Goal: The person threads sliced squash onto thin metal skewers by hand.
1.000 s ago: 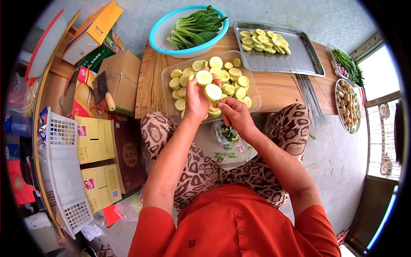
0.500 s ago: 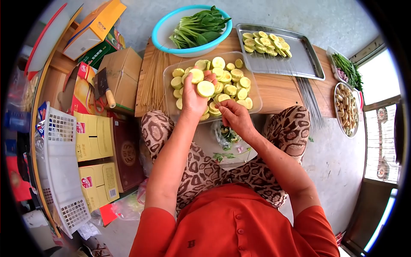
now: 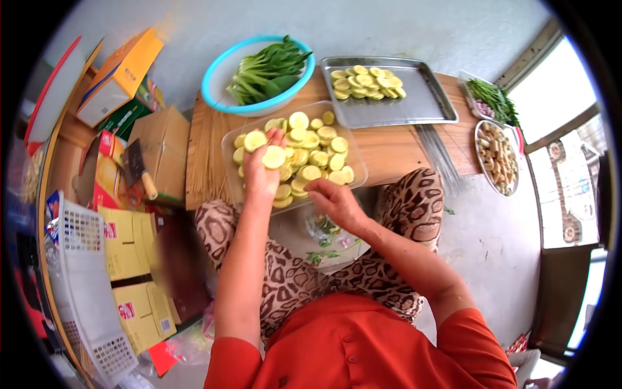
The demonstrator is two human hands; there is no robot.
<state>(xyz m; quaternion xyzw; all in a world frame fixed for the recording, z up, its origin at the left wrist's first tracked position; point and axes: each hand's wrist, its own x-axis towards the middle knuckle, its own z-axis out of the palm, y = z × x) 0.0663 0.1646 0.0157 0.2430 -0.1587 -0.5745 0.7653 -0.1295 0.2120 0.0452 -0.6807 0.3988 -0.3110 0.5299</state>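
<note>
My left hand (image 3: 260,178) is raised over a clear plastic tub (image 3: 360,174) of cut zucchini, closed around zucchini slices (image 3: 273,157). One pale round face shows against the palm, another at the fingers. My right hand (image 3: 337,202) is beside the tub's near edge, thumb and fingers pinched together. Whatever thin thing it may hold is too fine to make out. More zucchini slices (image 3: 317,157) fill the tub. On a metal tray (image 3: 424,97) at the back lie overlapping rows of zucchini slices (image 3: 366,83). Thin metal skewers (image 3: 440,159) stick out over the table's front edge.
A blue-rimmed basin (image 3: 208,97) of leafy greens (image 3: 269,71) stands at the back left, near bamboo skewers (image 3: 206,162). At right are an oval dish of beige pieces (image 3: 497,157) and chopped greens (image 3: 492,100). A cleaver (image 3: 136,162) leans by the cardboard boxes at left.
The camera view has shifted, so the table and its contents appear further left and slightly lower. My right hand has come a little away from the slices in my left hand.
</note>
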